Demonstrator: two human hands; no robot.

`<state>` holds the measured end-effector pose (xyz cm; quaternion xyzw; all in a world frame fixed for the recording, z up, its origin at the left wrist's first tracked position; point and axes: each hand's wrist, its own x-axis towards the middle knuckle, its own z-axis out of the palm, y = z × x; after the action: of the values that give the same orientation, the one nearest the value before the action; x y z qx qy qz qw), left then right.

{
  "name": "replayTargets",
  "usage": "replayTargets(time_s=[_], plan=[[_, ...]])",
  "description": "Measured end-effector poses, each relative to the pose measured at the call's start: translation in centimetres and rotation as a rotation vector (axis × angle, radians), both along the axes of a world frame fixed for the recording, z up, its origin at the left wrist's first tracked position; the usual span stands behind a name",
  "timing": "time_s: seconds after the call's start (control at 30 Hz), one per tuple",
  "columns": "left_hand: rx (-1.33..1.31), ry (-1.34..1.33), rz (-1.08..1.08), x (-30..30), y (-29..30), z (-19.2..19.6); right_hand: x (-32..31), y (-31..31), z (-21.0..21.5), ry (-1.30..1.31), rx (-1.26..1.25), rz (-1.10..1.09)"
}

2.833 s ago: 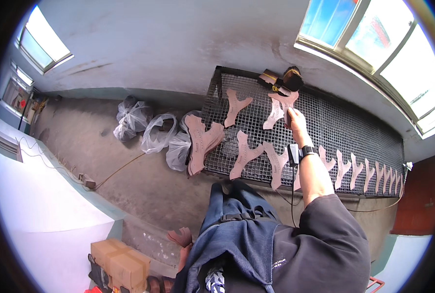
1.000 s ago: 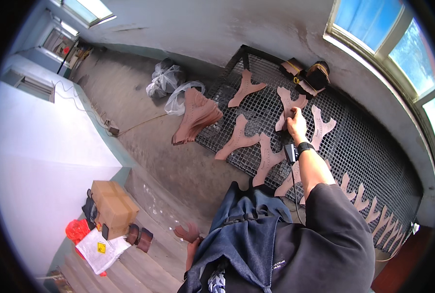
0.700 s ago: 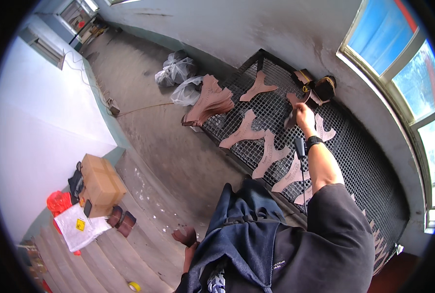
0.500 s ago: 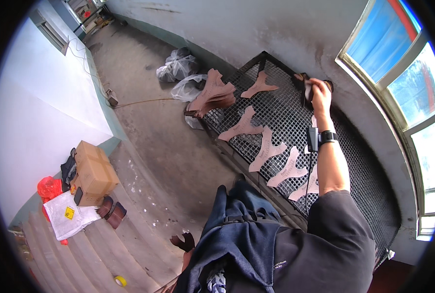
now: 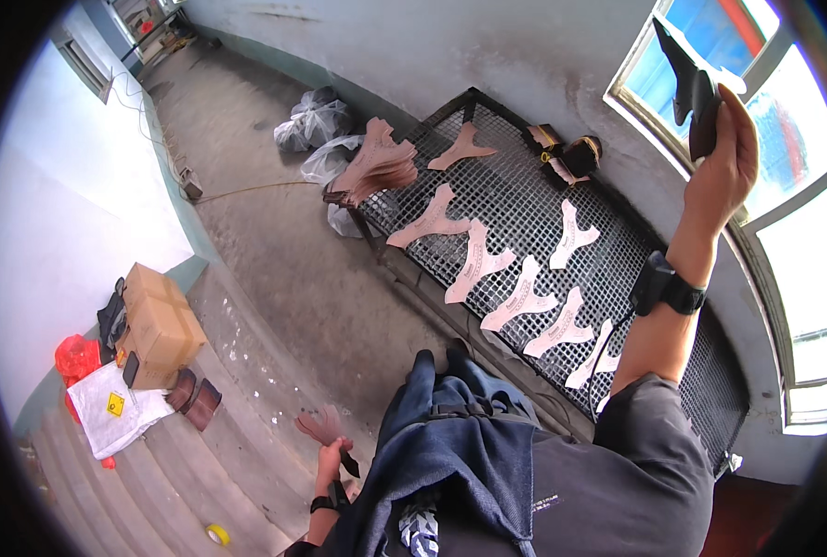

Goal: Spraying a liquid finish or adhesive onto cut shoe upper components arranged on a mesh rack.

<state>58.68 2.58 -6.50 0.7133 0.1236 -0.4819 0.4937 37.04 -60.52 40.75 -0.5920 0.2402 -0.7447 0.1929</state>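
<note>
My right hand [image 5: 731,158] is raised by the window, fingers closed on a dark Y-shaped leather piece [image 5: 698,97]. Low at the left, my left hand [image 5: 330,459] grips a fanned stack of pinkish-brown leather pieces [image 5: 320,425], with a dark one hanging beside the fingers. Several pale Y-shaped leather pieces [image 5: 480,263] lie spread out singly on a black mesh rack [image 5: 608,213]. A thick pile of like pieces [image 5: 376,165] sits at the rack's far left corner. Dark bundles tied with yellow bands [image 5: 576,160] rest near its wall side.
Bagged things in clear plastic [image 5: 316,121] lie on the floor beyond the rack. Steps [image 5: 246,446] descend at the left, with a cardboard box [image 5: 161,325], a white sack [image 5: 121,408], a red bag [image 5: 77,360] and a yellow tape roll [image 5: 217,534]. Windows [image 5: 799,158] line the right wall.
My right hand has risen from the bundles at the rack's wall side toward the window, now with a dark leather piece. My left hand has come into fuller view with its fanned stack.
</note>
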Motion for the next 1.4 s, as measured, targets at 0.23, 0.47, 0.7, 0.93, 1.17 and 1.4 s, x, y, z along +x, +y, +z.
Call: replayTargets(time_s=[0.23,0.47,0.7,0.93,1.17,1.4], plan=[[0.089,-0.081,0.025,-2.7,-3.5,4.5,2.8,-5.1,-19.1,0.273,0.127,-0.030],[0.217,-0.026,0.164,-8.6,-1.7,2.4,2.8,-12.8,-33.0,0.193,0.644,0.402],[0.269,-0.088,-0.316,-10.3,2.2,-2.5,-3.0,-14.8,-27.9,0.001,0.840,0.471],[0.066,-0.014,-0.141,-6.1,-2.3,-2.4,-10.9,-13.3,-17.8,0.021,0.667,0.594],[0.106,-0.093,-0.232,-2.0,-13.9,5.2,-18.5,-10.7,-17.5,0.135,0.697,0.227],[0.126,-0.080,-0.373,-2.2,-16.7,5.5,-23.7,-6.3,-35.1,0.434,1.399,0.075]])
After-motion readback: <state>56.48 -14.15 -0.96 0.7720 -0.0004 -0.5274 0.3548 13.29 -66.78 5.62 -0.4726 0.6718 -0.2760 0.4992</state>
